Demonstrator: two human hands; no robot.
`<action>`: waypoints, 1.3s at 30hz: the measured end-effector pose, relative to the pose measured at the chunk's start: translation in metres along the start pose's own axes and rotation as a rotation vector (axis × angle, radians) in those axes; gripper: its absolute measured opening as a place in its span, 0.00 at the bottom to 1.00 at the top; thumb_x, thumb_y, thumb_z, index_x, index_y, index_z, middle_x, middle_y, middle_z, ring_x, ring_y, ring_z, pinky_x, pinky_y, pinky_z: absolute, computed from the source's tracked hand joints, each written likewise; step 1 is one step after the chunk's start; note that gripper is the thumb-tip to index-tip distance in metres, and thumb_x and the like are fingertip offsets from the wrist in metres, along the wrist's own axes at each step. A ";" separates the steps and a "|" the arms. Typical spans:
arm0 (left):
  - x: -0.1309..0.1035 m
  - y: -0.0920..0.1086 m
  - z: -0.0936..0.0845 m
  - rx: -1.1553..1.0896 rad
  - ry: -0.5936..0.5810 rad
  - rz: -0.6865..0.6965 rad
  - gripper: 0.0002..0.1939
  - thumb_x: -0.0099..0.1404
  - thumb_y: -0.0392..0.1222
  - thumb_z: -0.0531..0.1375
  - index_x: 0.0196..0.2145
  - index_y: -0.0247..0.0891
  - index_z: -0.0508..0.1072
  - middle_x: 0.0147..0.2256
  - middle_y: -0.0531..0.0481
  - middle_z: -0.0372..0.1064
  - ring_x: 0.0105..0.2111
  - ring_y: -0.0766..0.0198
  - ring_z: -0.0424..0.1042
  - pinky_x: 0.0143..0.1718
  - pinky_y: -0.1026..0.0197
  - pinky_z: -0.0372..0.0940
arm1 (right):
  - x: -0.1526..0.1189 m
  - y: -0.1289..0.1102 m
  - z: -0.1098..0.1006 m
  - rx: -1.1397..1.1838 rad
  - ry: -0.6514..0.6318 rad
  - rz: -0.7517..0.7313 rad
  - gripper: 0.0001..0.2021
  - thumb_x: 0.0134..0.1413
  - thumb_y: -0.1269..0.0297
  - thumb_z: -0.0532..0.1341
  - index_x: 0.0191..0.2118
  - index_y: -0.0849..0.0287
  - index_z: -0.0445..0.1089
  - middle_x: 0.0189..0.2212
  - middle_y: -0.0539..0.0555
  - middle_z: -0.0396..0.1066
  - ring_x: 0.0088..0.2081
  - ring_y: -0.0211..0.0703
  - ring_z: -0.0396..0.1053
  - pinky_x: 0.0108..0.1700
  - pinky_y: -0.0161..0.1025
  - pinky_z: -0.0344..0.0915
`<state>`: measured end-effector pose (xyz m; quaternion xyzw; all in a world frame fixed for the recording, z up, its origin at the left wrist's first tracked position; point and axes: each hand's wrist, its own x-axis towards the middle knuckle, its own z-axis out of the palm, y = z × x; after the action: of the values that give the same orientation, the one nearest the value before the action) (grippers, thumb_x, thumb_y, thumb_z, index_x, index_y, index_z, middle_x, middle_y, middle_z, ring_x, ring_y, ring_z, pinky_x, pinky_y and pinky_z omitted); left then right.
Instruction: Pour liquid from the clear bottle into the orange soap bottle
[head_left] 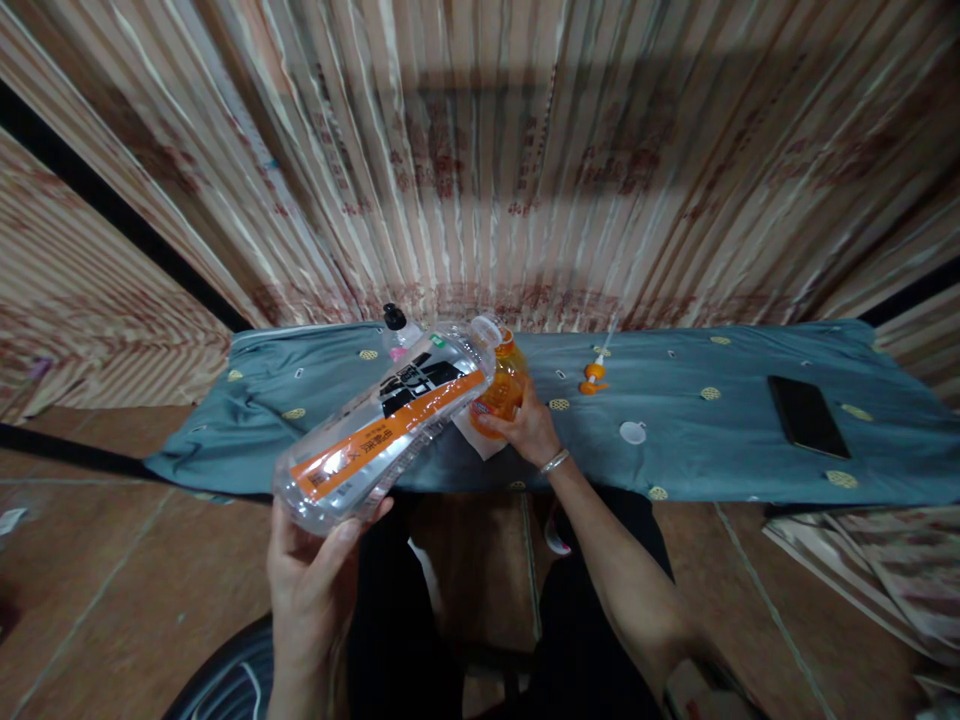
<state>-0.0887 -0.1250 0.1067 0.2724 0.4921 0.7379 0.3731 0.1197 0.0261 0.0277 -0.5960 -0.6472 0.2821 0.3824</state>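
My left hand grips the base of a large clear plastic bottle with an orange, black and silver label. The bottle is tilted, and its mouth rests at or just over the neck of an orange bottle. I cannot tell whether the two necks touch. My right hand, with a bracelet at the wrist, is wrapped round the side of the orange bottle. That one stands upright on a white sheet. To its right lies an orange pump head with a clear tube.
A narrow table with a teal cloth spans the view. On it are a white round cap, a dark phone at the right, and a clear bottle with a black pump top at the back. A curtain hangs behind.
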 end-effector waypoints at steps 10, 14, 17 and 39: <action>0.000 0.001 -0.001 0.006 -0.006 -0.011 0.34 0.43 0.39 0.73 0.50 0.46 0.74 0.46 0.46 0.74 0.39 0.52 0.76 0.36 0.54 0.75 | 0.000 0.000 0.000 0.025 -0.010 0.003 0.40 0.39 0.52 0.71 0.57 0.61 0.55 0.45 0.62 0.74 0.45 0.58 0.74 0.46 0.51 0.70; 0.000 0.002 0.000 0.005 -0.006 -0.008 0.34 0.44 0.39 0.73 0.50 0.46 0.74 0.46 0.46 0.74 0.39 0.51 0.76 0.35 0.54 0.76 | 0.000 0.000 0.000 0.029 -0.007 0.005 0.39 0.39 0.52 0.70 0.57 0.60 0.56 0.45 0.61 0.74 0.44 0.58 0.74 0.45 0.52 0.70; 0.000 0.002 0.001 0.002 -0.007 -0.004 0.34 0.44 0.39 0.73 0.51 0.47 0.74 0.46 0.46 0.74 0.39 0.51 0.76 0.35 0.53 0.76 | 0.000 0.000 0.000 0.031 -0.006 0.007 0.39 0.39 0.52 0.70 0.56 0.59 0.56 0.43 0.61 0.75 0.43 0.58 0.75 0.44 0.52 0.71; -0.001 0.000 0.000 0.015 0.001 0.006 0.34 0.44 0.40 0.73 0.51 0.48 0.73 0.46 0.47 0.74 0.38 0.52 0.76 0.32 0.56 0.75 | 0.001 0.000 0.000 0.027 -0.001 0.009 0.39 0.39 0.52 0.71 0.57 0.58 0.56 0.44 0.59 0.75 0.45 0.57 0.75 0.46 0.51 0.71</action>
<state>-0.0882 -0.1259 0.1061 0.2763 0.4971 0.7353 0.3687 0.1194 0.0266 0.0280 -0.5935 -0.6409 0.2928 0.3889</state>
